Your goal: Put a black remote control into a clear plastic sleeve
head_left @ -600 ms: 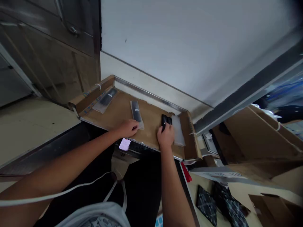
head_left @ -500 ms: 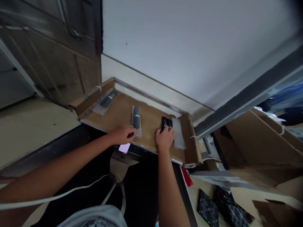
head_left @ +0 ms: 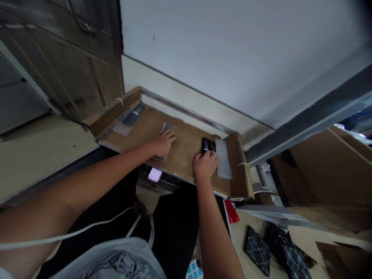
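Observation:
A shallow cardboard tray lies in front of me. My left hand is over the middle packet, a dark slim bar in a clear plastic sleeve, with its fingers bent across it; my thumb is hidden. Only the packet's ends show. At the tray's right side my right hand is closed around the lower part of two black oblong objects lying side by side. Touching distance from that hand is a whitish plastic sleeve. A similar bagged dark bar lies at the left end, apart from both hands.
The tray's raised side walls carry white ties. A white panel rises behind it. To the right stands a large cardboard box, with dark patterned bags below. A white cord crosses my left forearm.
My left hand has moved forward onto the middle packet, which is turned slightly and now mostly covered. My right hand stays at the black objects. The view has shifted a little.

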Action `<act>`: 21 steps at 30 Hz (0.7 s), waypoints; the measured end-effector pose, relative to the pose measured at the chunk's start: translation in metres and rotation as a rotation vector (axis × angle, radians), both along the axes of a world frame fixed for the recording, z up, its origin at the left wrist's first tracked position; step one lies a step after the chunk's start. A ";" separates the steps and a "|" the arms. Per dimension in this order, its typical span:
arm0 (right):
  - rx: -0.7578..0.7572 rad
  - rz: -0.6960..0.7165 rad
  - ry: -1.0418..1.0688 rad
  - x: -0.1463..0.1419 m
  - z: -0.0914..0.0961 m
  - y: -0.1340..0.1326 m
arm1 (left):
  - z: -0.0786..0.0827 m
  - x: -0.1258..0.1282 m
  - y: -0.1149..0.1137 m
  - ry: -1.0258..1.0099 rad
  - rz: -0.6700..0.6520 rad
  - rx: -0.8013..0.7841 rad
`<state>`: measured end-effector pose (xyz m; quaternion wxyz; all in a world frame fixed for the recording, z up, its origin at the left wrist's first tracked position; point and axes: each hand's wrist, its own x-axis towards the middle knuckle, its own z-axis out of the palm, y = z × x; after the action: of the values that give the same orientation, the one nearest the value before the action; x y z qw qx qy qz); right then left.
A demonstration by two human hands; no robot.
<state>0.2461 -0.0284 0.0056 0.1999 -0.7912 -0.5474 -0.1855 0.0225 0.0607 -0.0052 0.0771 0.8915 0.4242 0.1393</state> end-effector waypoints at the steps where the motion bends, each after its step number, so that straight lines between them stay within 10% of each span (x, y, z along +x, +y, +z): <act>1: -0.011 0.000 0.006 -0.001 0.001 0.000 | -0.002 -0.012 0.006 -0.001 -0.006 0.020; 10: -0.021 0.021 0.063 -0.003 0.005 -0.002 | 0.026 -0.110 0.065 0.033 0.018 -0.003; 17: -0.008 0.160 0.067 -0.002 0.001 0.002 | 0.035 -0.058 0.032 -0.009 -0.085 0.050; 21: 0.035 0.194 0.134 0.002 -0.006 0.005 | 0.018 -0.054 0.034 0.022 0.149 0.052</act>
<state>0.2483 -0.0231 -0.0004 0.2668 -0.7416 -0.6035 -0.1212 -0.0319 0.0947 0.0129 0.0388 0.8606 0.4864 0.1457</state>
